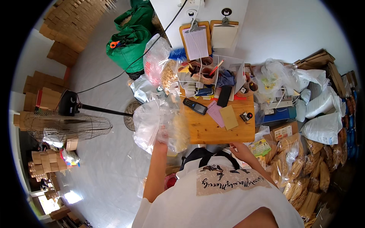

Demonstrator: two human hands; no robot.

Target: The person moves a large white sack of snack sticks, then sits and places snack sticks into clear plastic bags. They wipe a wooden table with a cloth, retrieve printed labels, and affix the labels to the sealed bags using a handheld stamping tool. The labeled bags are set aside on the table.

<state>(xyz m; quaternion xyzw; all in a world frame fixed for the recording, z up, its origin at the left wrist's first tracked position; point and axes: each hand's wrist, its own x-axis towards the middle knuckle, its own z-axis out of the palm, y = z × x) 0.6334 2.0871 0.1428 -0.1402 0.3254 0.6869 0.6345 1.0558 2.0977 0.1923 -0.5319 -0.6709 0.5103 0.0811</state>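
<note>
My left hand [161,144] is in among clear plastic bags [146,125] at the table's left side. Its fingers show only blurred through the film, so their grip is unclear. Pale yellowish material [181,132] shows through the bags' right part. At the front edge of the wooden table [211,138], my right hand [239,150] has its fingers slightly apart, with nothing visible in them. On the tabletop lie a handheld keypad device [195,106], a black phone-like slab [224,96], a pink slip [215,113], a tan card [229,117] and a small stamp-like object [246,116].
Pen holders [207,74] and two clipboards [196,40] are at the back. A wire-caged fan [68,126] stands left, its black cable [122,73] crossing toward the wall. Green sacks [128,48] sit back left. Bagged tan goods [288,159] and white packages [322,122] crowd the right.
</note>
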